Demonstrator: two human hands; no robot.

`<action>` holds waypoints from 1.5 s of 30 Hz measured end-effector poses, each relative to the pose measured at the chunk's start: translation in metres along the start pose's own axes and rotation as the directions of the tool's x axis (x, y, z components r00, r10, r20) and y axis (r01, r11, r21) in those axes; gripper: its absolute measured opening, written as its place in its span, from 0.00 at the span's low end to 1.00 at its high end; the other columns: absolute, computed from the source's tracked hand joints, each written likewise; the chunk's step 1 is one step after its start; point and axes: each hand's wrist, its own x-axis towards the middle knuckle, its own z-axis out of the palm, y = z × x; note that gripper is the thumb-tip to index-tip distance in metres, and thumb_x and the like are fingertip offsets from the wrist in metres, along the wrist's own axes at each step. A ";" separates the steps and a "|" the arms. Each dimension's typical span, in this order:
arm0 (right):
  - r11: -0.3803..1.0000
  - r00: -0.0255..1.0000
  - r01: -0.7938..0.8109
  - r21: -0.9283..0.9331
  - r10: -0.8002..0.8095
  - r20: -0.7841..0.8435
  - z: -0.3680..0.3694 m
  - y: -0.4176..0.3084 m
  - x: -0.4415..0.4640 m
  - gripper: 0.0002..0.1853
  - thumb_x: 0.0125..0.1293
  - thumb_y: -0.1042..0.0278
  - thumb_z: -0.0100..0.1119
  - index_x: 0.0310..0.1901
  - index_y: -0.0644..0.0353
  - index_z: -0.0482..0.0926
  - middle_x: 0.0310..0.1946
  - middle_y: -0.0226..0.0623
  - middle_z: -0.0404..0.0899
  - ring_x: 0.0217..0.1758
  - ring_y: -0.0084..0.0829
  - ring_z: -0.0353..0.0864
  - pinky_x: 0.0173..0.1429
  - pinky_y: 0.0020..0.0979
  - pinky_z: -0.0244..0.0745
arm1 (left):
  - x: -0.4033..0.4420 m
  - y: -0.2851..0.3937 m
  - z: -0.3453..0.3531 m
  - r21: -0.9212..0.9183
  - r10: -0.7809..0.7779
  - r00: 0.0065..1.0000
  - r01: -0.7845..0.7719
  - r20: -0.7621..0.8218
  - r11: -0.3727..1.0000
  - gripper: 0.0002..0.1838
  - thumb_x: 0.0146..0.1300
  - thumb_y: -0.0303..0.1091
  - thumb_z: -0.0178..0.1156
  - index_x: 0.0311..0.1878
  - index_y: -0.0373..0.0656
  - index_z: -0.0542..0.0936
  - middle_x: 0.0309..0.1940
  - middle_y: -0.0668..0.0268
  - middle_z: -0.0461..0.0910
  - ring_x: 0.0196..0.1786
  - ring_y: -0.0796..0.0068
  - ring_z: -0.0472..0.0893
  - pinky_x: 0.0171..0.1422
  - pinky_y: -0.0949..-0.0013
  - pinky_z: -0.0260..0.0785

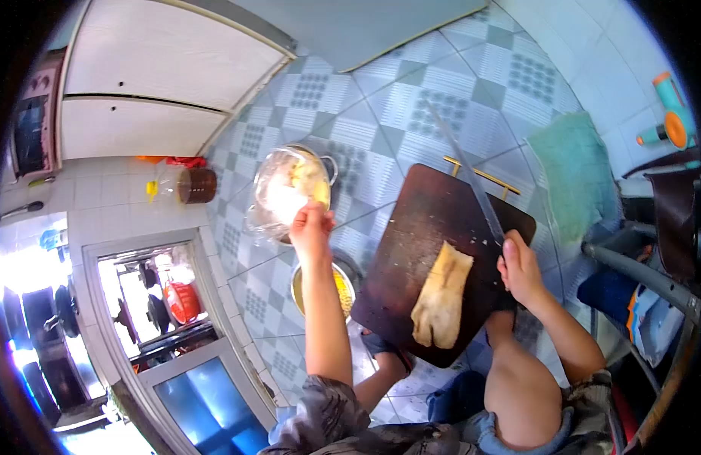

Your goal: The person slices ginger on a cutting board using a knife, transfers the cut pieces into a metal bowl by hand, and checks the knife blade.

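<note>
My right hand is closed round the handle of a long knife, whose blade points up and away over the far edge of the dark cutting board. On the board lies a pale, split-ended piece that looks like a trotter, touched by neither hand. My left hand is over the near rim of a metal pot with its fingers pinched together. A clear plastic bag with pale pieces lines the pot. Glare hides what the left fingers hold, if anything.
Below my left forearm stands a metal bowl with yellow contents. A gold-coloured handle shows beyond the board. A green cloth lies on the tiled floor to the right, near a metal-framed chair. A brown-filled jar stands by the wall.
</note>
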 end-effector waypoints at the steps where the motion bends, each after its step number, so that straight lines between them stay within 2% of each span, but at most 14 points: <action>1: 1.000 1.000 -0.003 0.020 0.003 0.004 0.000 -0.001 0.000 0.20 0.76 0.50 0.35 0.34 0.58 0.67 0.14 0.32 0.68 0.18 0.28 0.71 0.24 0.32 0.64 | 0.021 0.005 -0.014 0.007 0.074 0.997 -0.074 -0.039 0.997 0.08 0.63 0.34 0.61 0.42 0.41 0.78 0.32 0.67 0.79 0.31 0.76 0.79 0.33 0.75 0.72; 9: 0.999 1.000 -0.009 -0.040 0.010 0.028 -0.003 -0.002 -0.002 0.20 0.76 0.51 0.35 0.34 0.58 0.66 0.15 0.34 0.70 0.18 0.32 0.75 0.25 0.33 0.65 | 0.153 0.000 -0.051 0.371 0.103 0.948 0.017 -0.301 0.928 0.21 0.57 0.25 0.60 0.55 0.30 0.74 0.35 0.61 0.80 0.30 0.76 0.79 0.27 0.73 0.71; 11: 0.999 1.000 0.004 -0.053 -0.003 0.022 -0.002 0.000 -0.001 0.19 0.76 0.51 0.36 0.34 0.58 0.67 0.15 0.35 0.70 0.19 0.34 0.75 0.25 0.34 0.65 | 0.158 -0.016 -0.056 0.446 0.184 0.934 -0.030 -0.307 0.894 0.21 0.57 0.27 0.60 0.55 0.30 0.75 0.38 0.57 0.81 0.34 0.69 0.82 0.37 0.71 0.75; 13: 0.998 1.000 0.003 -0.069 -0.002 0.019 0.000 0.005 -0.002 0.19 0.76 0.52 0.36 0.34 0.58 0.67 0.15 0.35 0.70 0.19 0.35 0.75 0.25 0.35 0.65 | 0.137 -0.036 -0.051 0.515 0.411 0.882 -0.248 -0.231 0.820 0.23 0.56 0.25 0.58 0.56 0.29 0.74 0.44 0.53 0.80 0.43 0.65 0.81 0.48 0.68 0.74; 14: 0.998 0.999 0.047 -0.048 -0.047 0.015 0.001 0.007 0.000 0.20 0.76 0.49 0.35 0.35 0.57 0.66 0.14 0.30 0.66 0.15 0.26 0.68 0.20 0.29 0.61 | 0.099 -0.031 -0.032 0.435 0.401 0.879 -0.265 -0.259 0.861 0.23 0.56 0.25 0.59 0.56 0.29 0.74 0.47 0.51 0.79 0.49 0.63 0.79 0.56 0.67 0.70; 15: 0.996 0.996 0.086 -0.033 -0.086 0.009 0.002 0.009 -0.001 0.21 0.76 0.45 0.34 0.36 0.55 0.65 0.13 0.25 0.63 0.11 0.17 0.62 0.15 0.22 0.57 | 0.059 -0.028 -0.014 0.407 0.442 0.862 -0.321 -0.248 0.855 0.21 0.57 0.24 0.57 0.55 0.29 0.74 0.48 0.54 0.78 0.49 0.65 0.78 0.55 0.67 0.70; 17: 0.992 0.994 0.112 -0.050 -0.113 -0.003 0.003 0.012 0.000 0.20 0.75 0.45 0.35 0.37 0.55 0.66 0.13 0.25 0.63 0.12 0.18 0.62 0.15 0.23 0.56 | -0.013 -0.040 0.010 0.312 0.465 0.863 -0.394 -0.198 0.865 0.17 0.58 0.20 0.53 0.52 0.30 0.74 0.46 0.58 0.77 0.49 0.69 0.77 0.55 0.69 0.69; 18: 0.999 1.000 0.002 -0.053 -0.002 0.011 0.000 0.004 -0.002 0.16 0.75 0.53 0.40 0.38 0.58 0.68 0.16 0.39 0.71 0.20 0.40 0.76 0.27 0.39 0.66 | -0.050 -0.050 0.022 0.325 0.477 0.859 -0.405 -0.183 0.855 0.12 0.61 0.20 0.55 0.49 0.30 0.76 0.45 0.60 0.78 0.47 0.73 0.77 0.55 0.71 0.69; 21: 0.985 0.995 0.096 -0.143 -0.097 -0.006 0.001 0.003 -0.003 0.16 0.75 0.54 0.40 0.39 0.58 0.69 0.18 0.44 0.75 0.25 0.49 0.78 0.29 0.44 0.68 | -0.153 -0.069 0.052 0.409 0.470 0.882 -0.446 0.047 0.796 0.11 0.55 0.20 0.60 0.43 0.35 0.77 0.40 0.62 0.78 0.46 0.73 0.76 0.54 0.71 0.67; 23: 0.943 0.978 0.198 -0.266 -0.206 -0.004 0.001 0.003 -0.006 0.14 0.74 0.54 0.41 0.41 0.57 0.68 0.20 0.48 0.76 0.28 0.54 0.78 0.30 0.49 0.68 | -0.192 -0.070 0.068 0.577 0.580 0.751 -0.638 0.317 0.510 0.16 0.50 0.22 0.65 0.44 0.38 0.77 0.44 0.57 0.77 0.49 0.59 0.76 0.57 0.60 0.67; 25: 0.897 0.951 0.299 -0.326 -0.307 0.028 0.000 0.003 -0.016 0.13 0.73 0.55 0.43 0.42 0.57 0.68 0.22 0.52 0.77 0.29 0.58 0.78 0.30 0.53 0.68 | -0.212 -0.066 0.078 0.615 0.486 0.754 -0.649 0.442 0.449 0.18 0.49 0.23 0.67 0.44 0.38 0.77 0.48 0.56 0.76 0.51 0.54 0.74 0.57 0.58 0.66; 30: 0.703 0.926 0.373 -0.606 -0.240 0.291 -0.005 -0.003 -0.056 0.14 0.70 0.55 0.48 0.39 0.59 0.65 0.20 0.46 0.78 0.21 0.52 0.80 0.24 0.48 0.75 | -0.209 -0.090 0.074 0.627 0.480 0.753 -0.649 0.449 0.430 0.21 0.44 0.24 0.69 0.45 0.38 0.77 0.47 0.55 0.74 0.51 0.51 0.73 0.56 0.57 0.66; 37: 0.525 0.909 0.416 -0.743 -0.274 0.315 -0.004 -0.006 -0.074 0.19 0.69 0.54 0.50 0.46 0.65 0.68 0.18 0.45 0.77 0.18 0.43 0.80 0.20 0.41 0.75 | -0.210 -0.106 0.074 0.637 0.556 0.746 -0.637 0.366 0.434 0.24 0.37 0.24 0.71 0.43 0.38 0.78 0.44 0.56 0.75 0.49 0.51 0.73 0.55 0.57 0.67; 45: 0.485 0.934 0.351 -0.801 -0.243 0.262 0.005 -0.011 -0.077 0.18 0.69 0.56 0.51 0.46 0.66 0.69 0.18 0.44 0.77 0.18 0.43 0.80 0.21 0.41 0.75 | -0.207 -0.105 0.075 0.641 0.548 0.773 -0.603 0.321 0.475 0.25 0.35 0.24 0.71 0.43 0.39 0.79 0.47 0.56 0.76 0.50 0.52 0.74 0.55 0.57 0.67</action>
